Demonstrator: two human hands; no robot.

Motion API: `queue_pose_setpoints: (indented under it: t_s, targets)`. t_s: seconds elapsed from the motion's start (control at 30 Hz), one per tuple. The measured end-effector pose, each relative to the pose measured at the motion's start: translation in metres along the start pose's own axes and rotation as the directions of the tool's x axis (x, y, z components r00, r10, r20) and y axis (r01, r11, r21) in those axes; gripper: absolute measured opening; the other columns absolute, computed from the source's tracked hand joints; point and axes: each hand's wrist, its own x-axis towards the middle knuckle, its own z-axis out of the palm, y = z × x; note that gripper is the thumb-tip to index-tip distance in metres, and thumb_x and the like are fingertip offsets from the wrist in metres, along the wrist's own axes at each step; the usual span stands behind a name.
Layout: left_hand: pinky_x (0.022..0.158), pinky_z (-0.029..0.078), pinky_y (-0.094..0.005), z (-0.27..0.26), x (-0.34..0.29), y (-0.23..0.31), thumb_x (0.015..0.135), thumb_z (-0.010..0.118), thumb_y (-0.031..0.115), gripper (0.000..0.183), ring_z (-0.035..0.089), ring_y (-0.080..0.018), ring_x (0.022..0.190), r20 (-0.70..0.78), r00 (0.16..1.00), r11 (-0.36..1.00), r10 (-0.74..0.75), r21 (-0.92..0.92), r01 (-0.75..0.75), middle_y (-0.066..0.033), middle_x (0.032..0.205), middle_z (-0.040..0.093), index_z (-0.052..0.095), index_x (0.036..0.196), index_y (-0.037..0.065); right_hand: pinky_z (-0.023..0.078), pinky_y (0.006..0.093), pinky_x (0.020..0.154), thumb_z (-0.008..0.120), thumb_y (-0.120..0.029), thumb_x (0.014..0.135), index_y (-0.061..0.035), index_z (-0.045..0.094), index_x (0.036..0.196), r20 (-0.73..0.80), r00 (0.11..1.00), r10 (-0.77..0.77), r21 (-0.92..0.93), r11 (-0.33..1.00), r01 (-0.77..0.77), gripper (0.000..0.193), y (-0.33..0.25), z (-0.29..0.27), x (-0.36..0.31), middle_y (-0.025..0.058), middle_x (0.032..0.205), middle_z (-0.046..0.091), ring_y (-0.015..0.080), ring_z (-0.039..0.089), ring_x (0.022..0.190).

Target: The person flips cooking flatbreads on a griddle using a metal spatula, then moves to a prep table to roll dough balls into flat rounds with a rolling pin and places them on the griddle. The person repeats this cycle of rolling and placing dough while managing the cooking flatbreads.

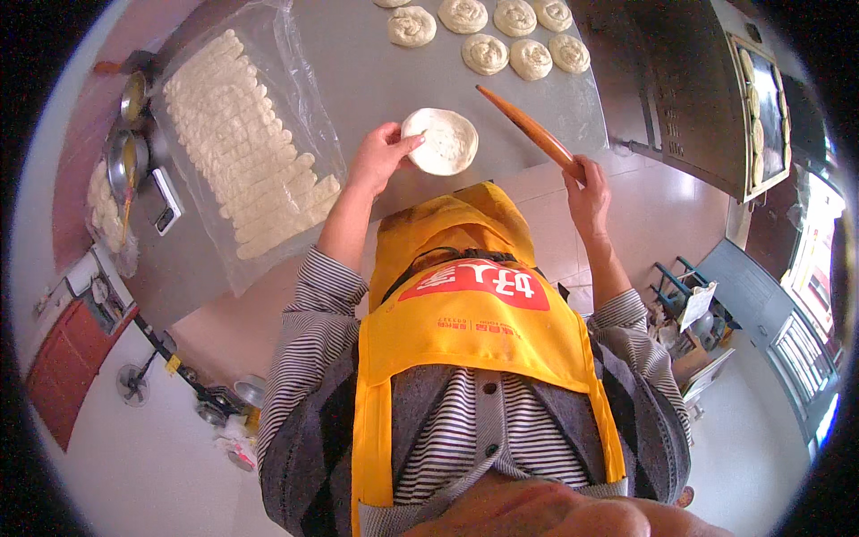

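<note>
A flat, round piece of dough [450,141] lies at the near edge of the grey metal table [376,85]. My left hand [386,154] grips its left rim, thumb on top and fingers underneath. In my right hand [588,190] is a tapered wooden rolling pin [528,125], held by its near end. The pin tilts up and to the left, its far tip close to the coiled dough rounds [485,55] and apart from the flat piece. Several more coiled rounds sit along the far side of the table.
Left on the table, many dough strips [237,143] lie side by side on clear plastic sheeting [313,98]. Beyond them are metal bowls [127,161] and a phone [165,201]. A metal oven or cabinet [689,98] with flatbreads at its window stands to the right.
</note>
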Motion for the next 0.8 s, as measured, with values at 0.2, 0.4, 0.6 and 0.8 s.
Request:
queue_pose_setpoints:
  t_s: [0.2,0.4,0.6,0.8]
  targets:
    - [0.101,0.046,-0.0478,0.009,-0.003,-0.030,0.091,0.067,0.020,0.054,0.055,-0.0391,0.118,-0.069,0.724,0.369,0.686,0.891,-0.265,-0.0233,0.129,0.057,0.048,0.135,-0.004,0.052,0.0452,0.089,0.070,-0.007,0.084,-0.0082,0.064,0.114,0.031,0.976,-0.216,-0.170,0.961,0.218,0.031,-0.015,0.031,0.026,0.0120,0.108,0.067,0.0344,0.062,0.104]
    - [0.115,0.028,-0.0584,0.015,0.001,-0.043,0.093,0.065,0.031,0.067,0.030,-0.0432,0.144,0.114,0.652,0.112,0.750,0.949,-0.295,-0.0215,0.154,0.034,0.041,0.144,-0.003,0.047,0.0466,0.094,0.066,-0.020,0.090,-0.0113,0.061,0.121,0.281,0.802,-0.527,-0.155,0.800,0.580,0.033,-0.040,0.091,0.049,0.0103,0.116,0.064,0.0336,0.059,0.108]
    - [0.114,0.024,-0.0639,0.004,0.048,-0.062,0.095,0.058,0.044,0.072,0.027,-0.0435,0.145,-0.004,0.673,0.101,0.739,0.989,-0.105,-0.0230,0.153,0.036,0.039,0.146,-0.004,0.050,0.0455,0.086,0.065,-0.036,0.091,-0.0118,0.056,0.126,0.255,0.819,-0.515,-0.157,0.813,0.560,0.043,-0.047,0.134,0.092,0.0102,0.110,0.063,0.0318,0.060,0.101]
    - [0.114,0.022,-0.0642,-0.002,0.086,-0.025,0.097,0.057,0.044,0.070,0.025,-0.0452,0.146,-0.083,0.650,0.165,0.756,0.984,-0.066,-0.0247,0.154,0.034,0.040,0.145,-0.003,0.052,0.0439,0.083,0.066,-0.038,0.091,-0.0089,0.059,0.119,0.241,0.832,-0.499,-0.123,0.835,0.537,0.041,-0.041,0.149,0.119,0.0108,0.109,0.063,0.0321,0.062,0.100]
